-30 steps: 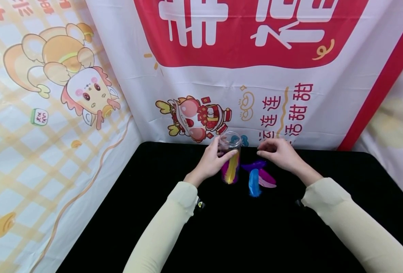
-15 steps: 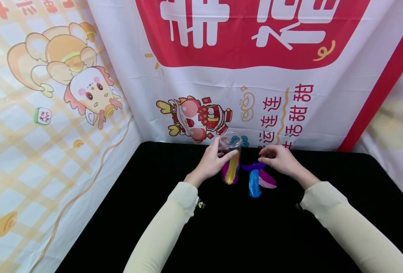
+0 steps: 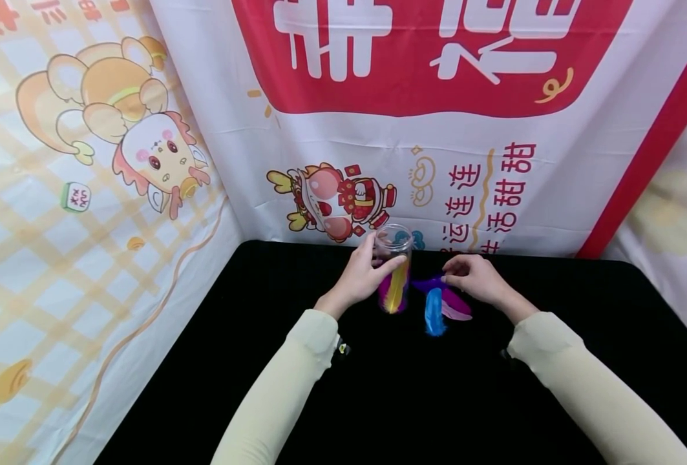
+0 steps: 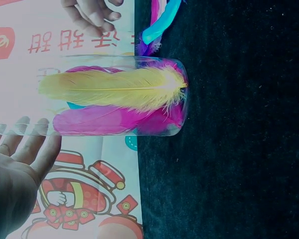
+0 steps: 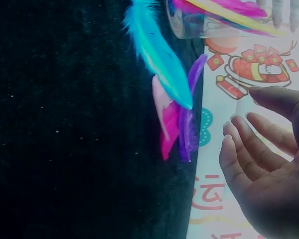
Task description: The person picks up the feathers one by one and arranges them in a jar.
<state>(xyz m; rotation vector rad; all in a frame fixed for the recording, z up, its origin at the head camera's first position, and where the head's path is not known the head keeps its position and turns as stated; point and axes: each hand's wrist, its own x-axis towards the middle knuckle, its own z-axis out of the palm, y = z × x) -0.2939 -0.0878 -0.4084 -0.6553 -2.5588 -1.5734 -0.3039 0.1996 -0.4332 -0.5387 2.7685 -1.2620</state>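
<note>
1. One clear jar (image 3: 398,247) is standing upright on my black table (image 3: 424,394), with a yellow feather (image 4: 109,87) and some magenta feathers (image 4: 97,119) in it.
2. My left hand (image 3: 362,270) is gripping the jar, thumb across its near side, fingers around the back.
3. Just right of the jar is a small pile: a purple feather (image 3: 426,283), a blue feather (image 3: 433,312) reaching a bit nearer me, and a pink-magenta bit (image 5: 170,127) partly under the blue. Can't tell if that's one feather or two.
4. My right hand (image 3: 475,278) is right of the jar too, loose, thumb and fingers apart, fingertips by the purple one. Can't tell if they're touching it.
5. Behind the jar: a red-and-white banner (image 3: 331,139). Well left of it: a checked cloth (image 3: 58,239).
</note>
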